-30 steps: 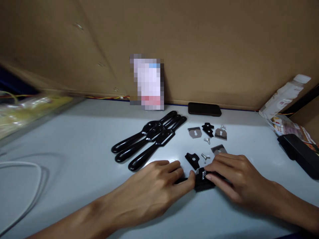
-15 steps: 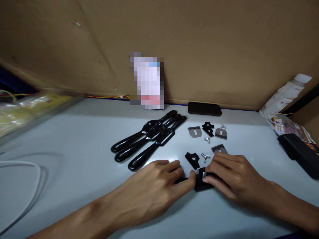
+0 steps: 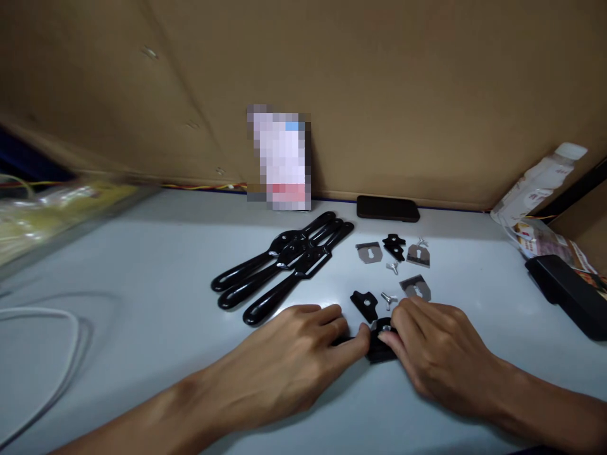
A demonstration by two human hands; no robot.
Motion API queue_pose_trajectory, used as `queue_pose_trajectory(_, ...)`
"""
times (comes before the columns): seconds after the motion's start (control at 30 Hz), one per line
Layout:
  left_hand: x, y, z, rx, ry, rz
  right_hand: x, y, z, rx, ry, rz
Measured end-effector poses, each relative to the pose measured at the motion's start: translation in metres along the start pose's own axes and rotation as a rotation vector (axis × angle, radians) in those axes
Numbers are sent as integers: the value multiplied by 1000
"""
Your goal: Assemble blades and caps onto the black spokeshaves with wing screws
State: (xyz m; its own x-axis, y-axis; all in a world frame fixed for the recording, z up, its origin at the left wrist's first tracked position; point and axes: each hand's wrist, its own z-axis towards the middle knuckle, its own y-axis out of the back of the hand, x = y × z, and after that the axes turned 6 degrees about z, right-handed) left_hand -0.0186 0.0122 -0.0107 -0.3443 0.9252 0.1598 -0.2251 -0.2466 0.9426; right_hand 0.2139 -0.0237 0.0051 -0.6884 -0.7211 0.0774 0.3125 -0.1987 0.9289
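Note:
My left hand [image 3: 308, 354] is closed round the left side of a black spokeshave [image 3: 379, 352] resting low on the table. Thumb and fingers of my right hand [image 3: 439, 354] pinch at a small silver wing screw [image 3: 386, 328] in the middle of that spokeshave, partly covering it. Just beyond lie a black cap plate [image 3: 364, 304], a loose wing screw [image 3: 389, 299] and a keyhole-slotted steel blade [image 3: 415, 287]. Farther back are another blade [image 3: 369, 253], a third blade [image 3: 418, 255], stacked black cap plates [image 3: 394, 246] and wing screws [image 3: 392, 268].
Three black spokeshave bodies [image 3: 287, 259] lie side by side left of the parts. A dark phone [image 3: 387, 208] rests by the cardboard wall [image 3: 427, 95]. At right stand a bottle [image 3: 538, 183] and a black case-like object [image 3: 566, 297]. A white cable [image 3: 73, 341] curves at left.
My right hand has turned at the wing screw, its fingers shifting slightly left and the wrist rolling. My left hand stays on the spokeshave. The view has moved a little.

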Motion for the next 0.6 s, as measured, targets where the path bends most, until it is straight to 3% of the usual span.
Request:
queue_pose_trajectory(0.17,-1,1,0,-24,15,7,-15,6,4,-12,-40,194)
queue_pose_trajectory(0.37,-2,0,0,-34,29,0,-36,15,3,-44,-99,167)
queue_pose_trajectory(0.6,-1,3,1,-44,132,-133,-20,19,-2,34,1,174)
